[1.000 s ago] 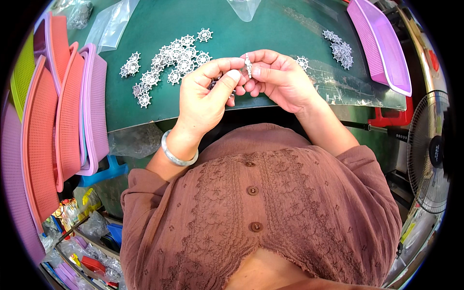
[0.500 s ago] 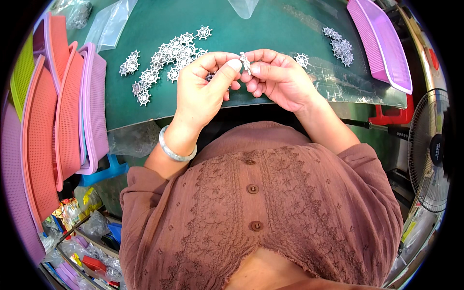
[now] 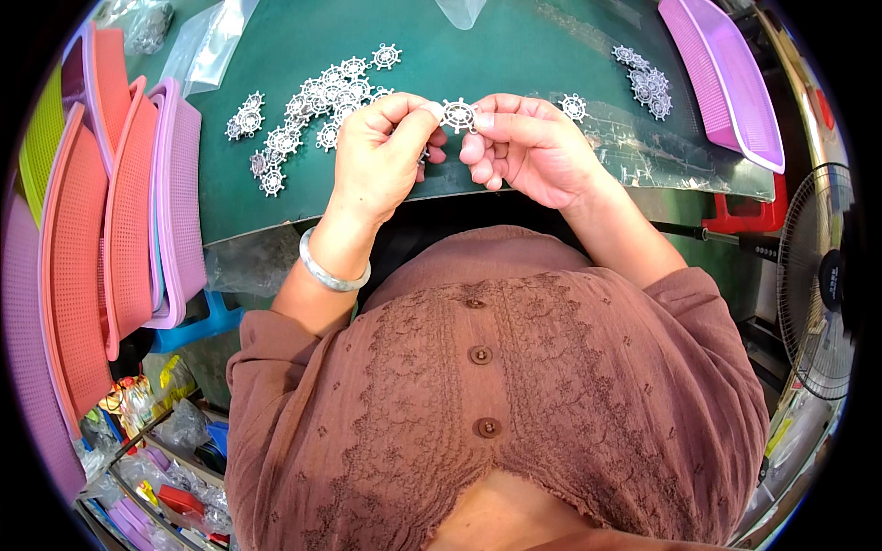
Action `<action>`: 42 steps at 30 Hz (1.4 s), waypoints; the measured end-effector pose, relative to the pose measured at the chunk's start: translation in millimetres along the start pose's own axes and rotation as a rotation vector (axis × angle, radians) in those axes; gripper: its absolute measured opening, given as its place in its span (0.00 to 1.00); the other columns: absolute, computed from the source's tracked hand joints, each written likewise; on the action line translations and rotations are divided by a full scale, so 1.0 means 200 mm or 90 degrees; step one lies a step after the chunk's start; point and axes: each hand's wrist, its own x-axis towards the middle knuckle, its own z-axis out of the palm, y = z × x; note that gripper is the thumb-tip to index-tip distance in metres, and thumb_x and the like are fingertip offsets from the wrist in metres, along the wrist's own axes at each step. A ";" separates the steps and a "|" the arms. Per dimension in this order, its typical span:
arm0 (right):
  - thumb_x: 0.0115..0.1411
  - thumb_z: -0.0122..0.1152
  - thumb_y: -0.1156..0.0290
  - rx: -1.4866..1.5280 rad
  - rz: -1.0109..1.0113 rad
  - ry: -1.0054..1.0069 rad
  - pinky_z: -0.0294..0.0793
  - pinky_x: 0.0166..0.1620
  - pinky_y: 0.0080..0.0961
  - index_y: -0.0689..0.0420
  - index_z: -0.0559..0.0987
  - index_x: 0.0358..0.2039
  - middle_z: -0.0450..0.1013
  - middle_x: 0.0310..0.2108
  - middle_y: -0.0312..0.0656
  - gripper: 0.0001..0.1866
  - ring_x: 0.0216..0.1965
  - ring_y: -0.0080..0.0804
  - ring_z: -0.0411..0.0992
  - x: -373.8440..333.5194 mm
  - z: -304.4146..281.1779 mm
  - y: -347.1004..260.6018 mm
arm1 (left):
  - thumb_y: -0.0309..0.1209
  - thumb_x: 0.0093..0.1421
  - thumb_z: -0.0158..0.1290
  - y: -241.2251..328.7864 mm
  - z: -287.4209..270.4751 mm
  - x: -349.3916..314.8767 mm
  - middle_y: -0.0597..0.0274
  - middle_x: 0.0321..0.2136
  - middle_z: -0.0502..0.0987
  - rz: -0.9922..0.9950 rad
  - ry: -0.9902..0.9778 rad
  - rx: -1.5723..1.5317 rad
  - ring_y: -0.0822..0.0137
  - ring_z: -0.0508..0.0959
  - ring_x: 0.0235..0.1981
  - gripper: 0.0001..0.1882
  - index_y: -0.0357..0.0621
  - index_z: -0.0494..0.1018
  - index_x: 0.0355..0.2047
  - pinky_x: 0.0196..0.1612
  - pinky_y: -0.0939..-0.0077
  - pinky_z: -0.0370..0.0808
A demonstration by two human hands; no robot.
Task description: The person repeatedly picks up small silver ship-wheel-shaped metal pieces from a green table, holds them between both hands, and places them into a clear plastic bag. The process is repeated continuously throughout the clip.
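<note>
Silver wheel (image 3: 458,115), edges btwn L/R fingers (image 3: 516,131)

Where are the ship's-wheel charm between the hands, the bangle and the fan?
Silver ship's-wheel charm (image 3: 457,115): head view, on its central hub.
Pale bangle (image 3: 323,275): head view, on its lower band.
Black fan (image 3: 831,281): head view, on its hub.

We hold one silvery ship's-wheel charm (image 3: 458,115) above the desk (image 3: 514,55), its openwork face turned up to us, small knobs all round its rim, its two sides pinched by our left hand (image 3: 381,151) and right hand (image 3: 528,147). Toward the desk's left edge we have a long pile (image 3: 323,97) of similar wheels, overlapping, slanting away from the near edge, with a smaller clump (image 3: 245,118) to its left. A lone wheel (image 3: 573,107) lies right of centre; a greyer cluster (image 3: 649,89) sits nearer the right edge.
</note>
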 end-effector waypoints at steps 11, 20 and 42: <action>0.61 0.50 0.65 -0.063 0.000 0.008 0.73 0.24 0.20 0.63 0.73 0.32 0.74 0.23 0.44 0.12 0.21 0.28 0.73 0.00 0.02 -0.01 | 0.33 0.57 0.48 -0.01 -0.04 0.02 0.63 0.18 0.73 -0.135 -0.082 -0.119 0.73 0.72 0.16 0.10 0.40 0.71 0.25 0.14 0.86 0.62; 0.61 0.49 0.65 -0.098 -0.017 0.000 0.72 0.25 0.19 0.64 0.73 0.35 0.73 0.23 0.42 0.13 0.21 0.27 0.72 -0.01 0.05 -0.02 | 0.33 0.58 0.47 -0.02 -0.06 0.02 0.61 0.18 0.73 -0.215 -0.127 -0.254 0.70 0.72 0.16 0.10 0.40 0.70 0.25 0.13 0.83 0.63; 0.56 0.54 0.77 -0.553 -0.363 0.055 0.71 0.29 0.15 0.65 0.73 0.36 0.74 0.26 0.40 0.08 0.27 0.20 0.73 -0.02 0.13 0.05 | 0.31 0.61 0.46 -0.13 -0.02 0.00 0.64 0.25 0.74 0.016 -0.150 -0.262 0.75 0.73 0.25 0.08 0.40 0.71 0.33 0.21 0.86 0.68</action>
